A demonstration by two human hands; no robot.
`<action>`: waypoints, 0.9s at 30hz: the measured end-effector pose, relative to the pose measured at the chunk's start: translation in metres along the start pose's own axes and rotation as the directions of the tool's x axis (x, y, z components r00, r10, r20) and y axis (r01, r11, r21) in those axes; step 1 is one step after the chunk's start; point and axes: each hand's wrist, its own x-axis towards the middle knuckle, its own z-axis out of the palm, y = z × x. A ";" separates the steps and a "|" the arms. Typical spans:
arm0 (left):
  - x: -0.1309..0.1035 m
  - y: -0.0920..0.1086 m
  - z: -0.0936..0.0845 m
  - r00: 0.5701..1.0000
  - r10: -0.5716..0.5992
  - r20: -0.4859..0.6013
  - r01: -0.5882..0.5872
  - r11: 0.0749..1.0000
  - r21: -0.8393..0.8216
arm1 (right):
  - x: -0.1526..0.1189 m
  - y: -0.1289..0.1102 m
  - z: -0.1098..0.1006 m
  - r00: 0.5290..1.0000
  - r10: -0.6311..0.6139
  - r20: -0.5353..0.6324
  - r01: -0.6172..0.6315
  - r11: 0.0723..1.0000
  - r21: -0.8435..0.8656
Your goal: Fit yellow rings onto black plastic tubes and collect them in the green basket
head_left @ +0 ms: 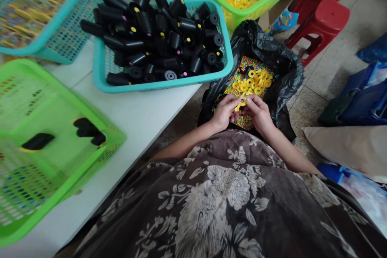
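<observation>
Both hands meet over an open black plastic bag (266, 44), low in front of my body. My left hand (223, 112) pinches a small yellow plastic piece (241, 102) with a ring and a narrow tail. On the other side, the thumb and fingers of my right hand (258, 113) grip the same piece. Behind my fingers, several loose yellow ring pieces (256, 82) lie on a bed of tiny multicoloured beads (222, 88) in the bag. The undersides of my fingers are partly hidden.
A turquoise basket (163, 84) of black cylindrical parts stands on the white table (145, 117). A green basket (99, 149) holds a few black pieces at left. Farther back is a green basket (242, 13) of yellow pieces. A red stool (331, 16) and blue bins (363, 100) stand at right.
</observation>
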 end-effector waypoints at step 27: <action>-0.009 0.001 -0.022 0.992 0.114 0.058 -0.123 0.977 0.176 | 0.009 -0.001 -0.009 0.994 -0.032 0.102 0.048 0.985 -0.163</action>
